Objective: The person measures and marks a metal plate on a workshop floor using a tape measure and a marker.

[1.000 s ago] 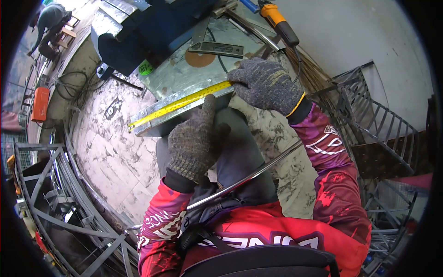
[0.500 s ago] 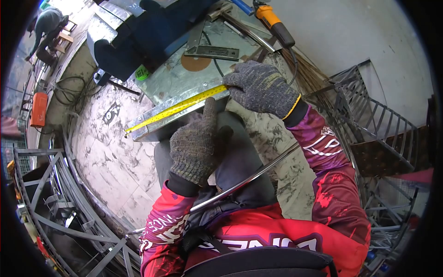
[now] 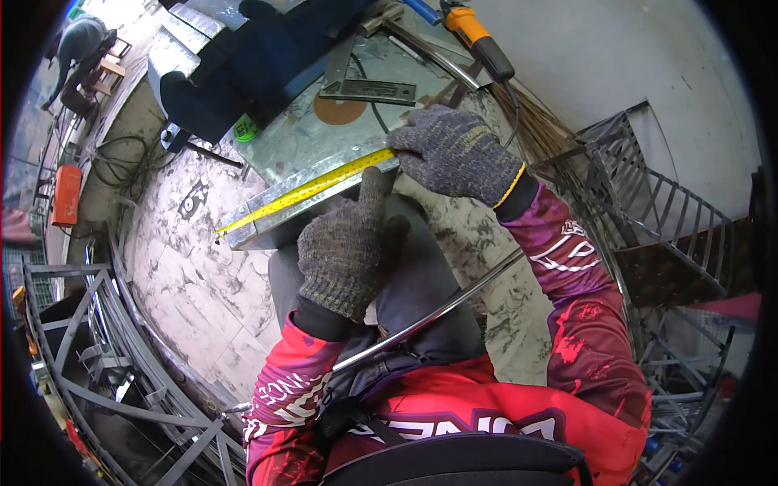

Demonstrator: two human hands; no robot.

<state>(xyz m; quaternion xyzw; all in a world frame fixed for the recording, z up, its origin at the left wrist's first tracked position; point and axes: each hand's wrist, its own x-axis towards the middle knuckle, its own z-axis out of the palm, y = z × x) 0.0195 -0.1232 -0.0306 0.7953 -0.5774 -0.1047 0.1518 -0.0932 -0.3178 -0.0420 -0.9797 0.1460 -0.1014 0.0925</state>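
Note:
A yellow tape measure (image 3: 312, 189) lies stretched along a silvery metal bar (image 3: 263, 234), which runs across the front edge of the metal-topped work surface. My right hand (image 3: 458, 154), in a grey knitted glove, is closed at the tape's right end; the glove hides any tape case. My left hand (image 3: 340, 251), gloved alike, is below the bar with its index finger stretched up to the bar's edge, close under the tape. Its thumb seems apart from the finger, and the other fingers are mostly hidden. The tape's free end reaches the bar's left end.
Behind lie a steel square (image 3: 377, 91), a brown disc (image 3: 339, 110), a hammer (image 3: 421, 49) and an orange-black power tool (image 3: 478, 40). A blue vise (image 3: 243, 73) stands at back left. Metal frames (image 3: 105, 364) flank both sides. Another person (image 3: 77, 57) bends over at far left.
The view has shifted very slightly. Both hands keep their places at the tape and bar, with the left index finger still pointing up at the edge.

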